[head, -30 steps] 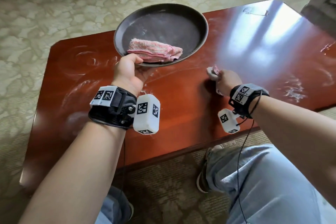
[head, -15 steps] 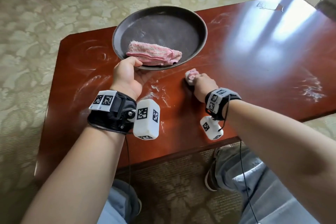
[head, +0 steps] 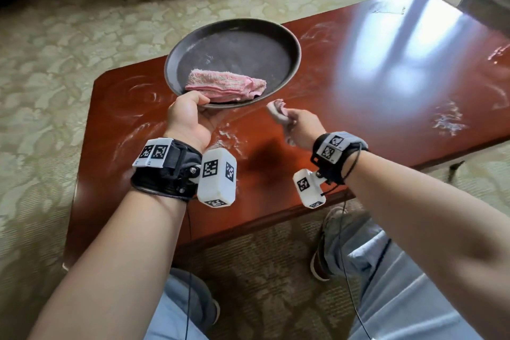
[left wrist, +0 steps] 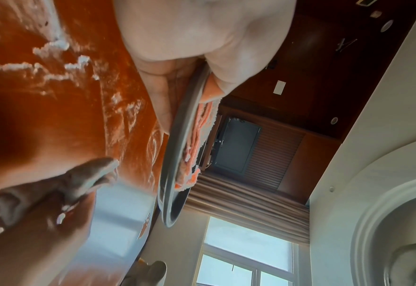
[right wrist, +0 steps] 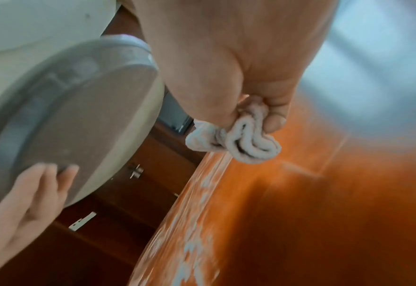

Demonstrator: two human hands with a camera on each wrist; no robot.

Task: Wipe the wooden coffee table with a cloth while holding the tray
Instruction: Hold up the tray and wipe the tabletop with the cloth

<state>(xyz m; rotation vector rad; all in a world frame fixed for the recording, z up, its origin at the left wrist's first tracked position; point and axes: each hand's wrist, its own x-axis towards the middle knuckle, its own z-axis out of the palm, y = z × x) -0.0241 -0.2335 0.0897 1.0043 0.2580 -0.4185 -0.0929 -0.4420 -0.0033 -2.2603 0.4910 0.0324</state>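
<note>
A dark round tray [head: 237,47] is held above the left part of the reddish wooden coffee table [head: 358,77]. My left hand [head: 200,103] grips its near rim, thumb on top and fingers [right wrist: 42,183] beneath its underside [right wrist: 79,116]. A folded pink cloth [head: 225,87] lies inside the tray, by the thumb. My right hand [head: 287,119] grips a small bunched pale cloth [head: 277,110] just right of the tray's near edge. It seems slightly above the tabletop, with a shadow below. The wrist views show the tray rim [left wrist: 187,123] and the bunched cloth [right wrist: 246,141].
White powdery smears lie on the table near my left wrist [head: 229,135], at the left end [head: 143,91] and at the right [head: 448,121]. Patterned carpet [head: 69,50] surrounds the table. My knees and a shoe [head: 320,265] are at its near edge.
My right hand has swept the bunched cloth leftward across the table toward the tray and now seems raised off the surface. My left hand keeps holding the tray.
</note>
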